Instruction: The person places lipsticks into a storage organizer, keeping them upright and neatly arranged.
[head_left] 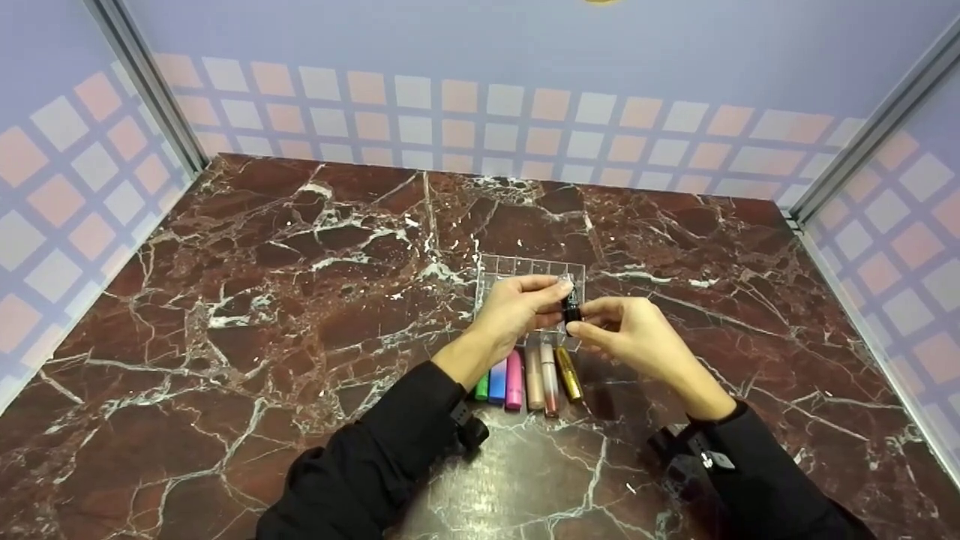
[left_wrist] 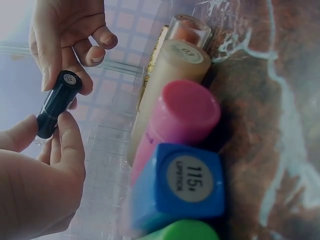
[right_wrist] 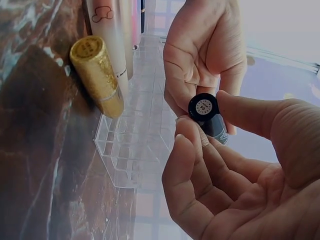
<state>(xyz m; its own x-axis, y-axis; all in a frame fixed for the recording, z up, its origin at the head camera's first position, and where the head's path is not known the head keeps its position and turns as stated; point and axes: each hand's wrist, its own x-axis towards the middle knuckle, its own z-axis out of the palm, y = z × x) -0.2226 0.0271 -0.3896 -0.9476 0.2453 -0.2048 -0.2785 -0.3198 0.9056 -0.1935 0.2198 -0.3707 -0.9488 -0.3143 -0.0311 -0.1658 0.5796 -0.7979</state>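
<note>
Both hands pinched one small black cylindrical lipstick tube (head_left: 572, 307) above the clear plastic grid organizer (head_left: 501, 270), the left hand (head_left: 517, 309) at its far end, the right hand (head_left: 634, 334) at its near capped end, its long axis running between the fingertips.

Counter (head_left: 225, 300): polished red-brown marble with white veins. Rack (right_wrist: 131, 150): clear, glossy plastic. Black tube (left_wrist: 57, 102): smooth, shiny plastic. Gold tube (right_wrist: 97, 75): glittery, metallic finish. Pink tube (left_wrist: 175, 120) and blue tube (left_wrist: 175, 187): smooth, matt plastic. Sleeves (head_left: 375, 457): black cloth.
</note>
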